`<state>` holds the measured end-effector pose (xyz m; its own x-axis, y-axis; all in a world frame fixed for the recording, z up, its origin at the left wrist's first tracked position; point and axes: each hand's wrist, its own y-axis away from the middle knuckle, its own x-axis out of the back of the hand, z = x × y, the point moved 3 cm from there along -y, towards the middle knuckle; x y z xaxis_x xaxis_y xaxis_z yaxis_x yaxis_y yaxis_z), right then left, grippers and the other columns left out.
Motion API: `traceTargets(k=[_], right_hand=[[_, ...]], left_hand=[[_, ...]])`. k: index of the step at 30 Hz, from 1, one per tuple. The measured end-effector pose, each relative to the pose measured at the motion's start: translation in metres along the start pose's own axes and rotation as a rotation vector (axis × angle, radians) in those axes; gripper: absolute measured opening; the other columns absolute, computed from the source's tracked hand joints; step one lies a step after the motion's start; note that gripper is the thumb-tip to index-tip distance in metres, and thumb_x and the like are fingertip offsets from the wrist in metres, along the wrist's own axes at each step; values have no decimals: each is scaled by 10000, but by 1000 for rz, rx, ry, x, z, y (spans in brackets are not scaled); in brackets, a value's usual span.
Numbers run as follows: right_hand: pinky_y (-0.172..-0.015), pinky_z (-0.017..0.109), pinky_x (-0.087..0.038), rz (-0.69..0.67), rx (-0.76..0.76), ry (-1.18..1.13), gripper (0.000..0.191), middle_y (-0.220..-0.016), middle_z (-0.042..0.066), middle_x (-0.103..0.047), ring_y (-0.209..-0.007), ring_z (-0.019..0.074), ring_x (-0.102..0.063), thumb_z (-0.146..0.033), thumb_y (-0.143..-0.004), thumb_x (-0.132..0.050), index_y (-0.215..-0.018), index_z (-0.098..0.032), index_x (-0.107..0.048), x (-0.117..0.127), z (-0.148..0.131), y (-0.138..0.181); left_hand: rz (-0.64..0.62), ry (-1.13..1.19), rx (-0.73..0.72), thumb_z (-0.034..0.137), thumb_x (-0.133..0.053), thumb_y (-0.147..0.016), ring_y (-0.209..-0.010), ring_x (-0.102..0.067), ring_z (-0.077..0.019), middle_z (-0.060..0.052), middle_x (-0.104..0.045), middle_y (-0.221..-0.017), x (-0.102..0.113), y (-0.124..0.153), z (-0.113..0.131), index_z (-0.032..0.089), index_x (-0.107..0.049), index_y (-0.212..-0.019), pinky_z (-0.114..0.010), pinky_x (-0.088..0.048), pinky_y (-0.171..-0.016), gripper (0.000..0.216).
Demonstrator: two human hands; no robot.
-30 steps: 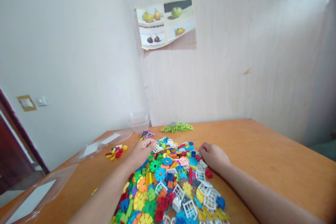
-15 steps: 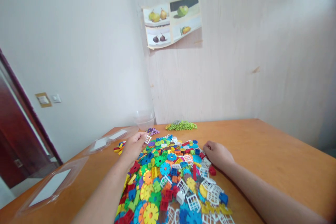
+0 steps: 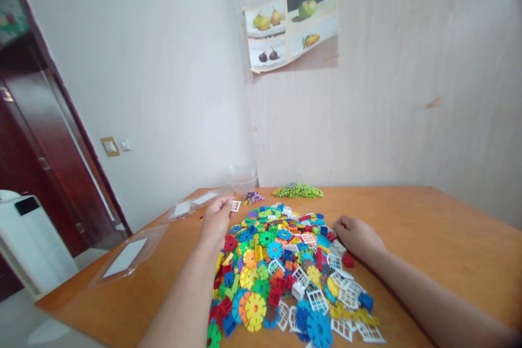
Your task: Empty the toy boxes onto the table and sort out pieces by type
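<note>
My left hand (image 3: 217, 218) is closed, pinching a small white window-frame piece (image 3: 236, 206) between thumb and fingers. It is raised over the far left edge of a heap of mixed toy pieces, which includes a yellow notched disc (image 3: 255, 311), a blue notched disc (image 3: 319, 328) and white lattice pieces (image 3: 317, 301). My right hand (image 3: 359, 235) lies at the heap's right edge with its fingers curled in. Whatever it may hold is hidden. A red block (image 3: 348, 260) lies just in front of it.
Behind the heap are a pile of light green pieces (image 3: 299, 191), a small purple pile (image 3: 253, 197) and a clear plastic tub (image 3: 242, 178). Clear plastic lids (image 3: 126, 257) with white labels lie along the left of the wooden table (image 3: 440, 228). A white appliance (image 3: 36, 244) stands beyond the left edge.
The camera has turned left, so the scene sits further right. My left hand has moved left, away from the purple pile, with the window-frame piece, now covering most of a small red-and-yellow pile.
</note>
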<state>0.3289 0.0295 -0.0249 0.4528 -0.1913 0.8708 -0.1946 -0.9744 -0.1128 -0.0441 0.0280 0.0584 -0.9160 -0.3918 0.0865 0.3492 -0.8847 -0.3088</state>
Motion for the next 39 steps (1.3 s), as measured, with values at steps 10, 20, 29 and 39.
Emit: traceTargets(k=[10,20,29,39], right_hand=[[-595,274,-346,3,0,17,345,-936,92,-726,-850,238,-643,-435,-894,-397,-853,-235,-675,1,-2,0],[-617,251,-362,60,26,-151,280,-804,42,-710,-786,193,-629,-385,-880,-452,-816,-228,-675,4,-4,-1],[-602,235,-404,-31,441,-742,342,-714,-3,-628,-683,143,-555,-451,-899,-483,-859,-178,-685,17,-95,34],[-559,207,-416,-32,200,-753,145,-645,-21,-616,-587,108,-536,-294,-762,-606,-803,-171,-673,15,-70,-2]], left_hand=[[-89,49,-25,453,-653,-740,-641,-564,-112,-20,-661,-794,-16,21,15,159,-682,-1027,-206,-405,-561,411],[-382,-1,-129,374,-601,-823,-740,-628,-145,-54,-718,-973,-76,50,32,179,-683,-1110,-263,-496,-693,356],[-582,-79,-223,407,-594,-862,-933,-651,-201,-62,-710,-1040,-92,65,17,215,-648,-1207,-317,-501,-847,399],[-510,-116,-238,393,-593,-861,-928,-659,-206,-78,-704,-1024,-97,67,11,201,-607,-1248,-334,-507,-849,432]])
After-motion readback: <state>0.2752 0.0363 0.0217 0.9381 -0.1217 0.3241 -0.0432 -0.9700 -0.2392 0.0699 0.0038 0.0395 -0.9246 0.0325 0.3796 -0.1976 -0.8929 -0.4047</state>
